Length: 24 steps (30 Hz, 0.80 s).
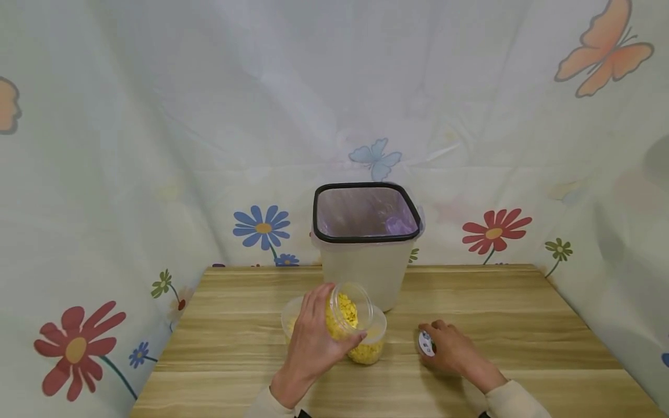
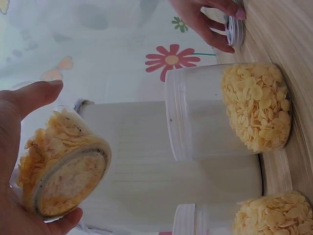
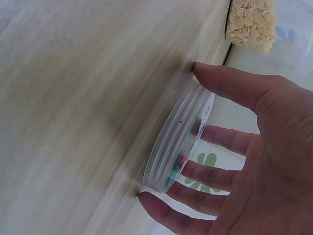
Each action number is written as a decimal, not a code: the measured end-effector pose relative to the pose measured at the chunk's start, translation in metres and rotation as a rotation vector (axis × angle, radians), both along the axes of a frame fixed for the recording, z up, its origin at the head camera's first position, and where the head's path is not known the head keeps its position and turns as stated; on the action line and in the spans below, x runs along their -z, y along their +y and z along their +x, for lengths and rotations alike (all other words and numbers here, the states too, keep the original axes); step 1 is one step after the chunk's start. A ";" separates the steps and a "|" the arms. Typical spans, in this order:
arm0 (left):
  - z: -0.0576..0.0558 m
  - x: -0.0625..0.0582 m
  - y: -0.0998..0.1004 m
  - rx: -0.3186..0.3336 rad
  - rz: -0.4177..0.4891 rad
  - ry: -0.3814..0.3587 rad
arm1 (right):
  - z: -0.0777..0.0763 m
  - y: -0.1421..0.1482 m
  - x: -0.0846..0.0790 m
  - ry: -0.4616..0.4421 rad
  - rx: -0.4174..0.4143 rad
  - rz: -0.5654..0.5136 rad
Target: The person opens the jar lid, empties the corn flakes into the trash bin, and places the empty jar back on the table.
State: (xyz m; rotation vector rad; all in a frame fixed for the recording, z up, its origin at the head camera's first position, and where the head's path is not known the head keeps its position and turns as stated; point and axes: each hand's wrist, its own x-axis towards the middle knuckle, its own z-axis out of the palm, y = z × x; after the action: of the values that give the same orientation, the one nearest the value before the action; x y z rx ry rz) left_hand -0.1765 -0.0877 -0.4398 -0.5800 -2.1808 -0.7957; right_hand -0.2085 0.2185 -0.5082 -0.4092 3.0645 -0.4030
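Note:
My left hand (image 1: 312,342) grips a clear plastic jar (image 2: 63,166) of yellow flakes and holds it tilted above the table. Its mouth is uncovered and faces away to the right in the head view. Just behind it stand two more clear jars with flakes in their lower part, the right one (image 2: 205,112) and the left one (image 1: 291,310), which my left hand partly hides. On the table to the right, my right hand (image 1: 453,350) holds a round clear-rimmed lid (image 3: 178,139) by its edge, thumb and fingers spread around it. A printed label covers the lid's top.
Behind the jars a pale bin (image 1: 360,264) with a black rim stands on the wooden table (image 1: 486,302), lined with a translucent purple bag (image 1: 360,212). A curtain (image 1: 292,116) printed with flowers and butterflies hangs around the table's back and sides.

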 end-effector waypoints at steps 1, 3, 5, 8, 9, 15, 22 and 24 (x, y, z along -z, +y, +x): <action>0.000 0.000 0.000 0.001 0.000 0.001 | 0.000 0.000 0.000 -0.003 0.000 0.002; 0.000 0.000 0.000 0.002 0.002 0.004 | 0.001 0.001 0.000 -0.005 -0.002 0.004; 0.000 0.000 0.000 0.001 0.002 0.007 | 0.002 0.001 -0.001 -0.006 -0.006 0.005; 0.001 0.000 -0.001 0.001 0.003 0.015 | 0.003 0.001 -0.001 -0.005 -0.010 0.001; 0.001 0.000 -0.001 0.001 0.003 0.020 | 0.003 0.001 -0.001 -0.005 -0.012 0.001; 0.001 -0.001 -0.002 0.006 0.003 0.041 | 0.004 0.002 -0.002 -0.017 -0.006 -0.010; 0.001 -0.003 -0.005 -0.003 -0.001 0.050 | 0.007 -0.001 -0.009 0.134 -0.034 -0.026; 0.001 -0.004 -0.006 -0.002 -0.001 0.050 | 0.009 -0.003 -0.014 0.187 -0.036 -0.025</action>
State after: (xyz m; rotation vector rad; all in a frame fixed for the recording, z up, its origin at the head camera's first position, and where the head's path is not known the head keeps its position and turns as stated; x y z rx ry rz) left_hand -0.1751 -0.0935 -0.4354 -0.5925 -2.1366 -0.7713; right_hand -0.1996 0.2151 -0.4945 -0.5319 3.2293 -0.4246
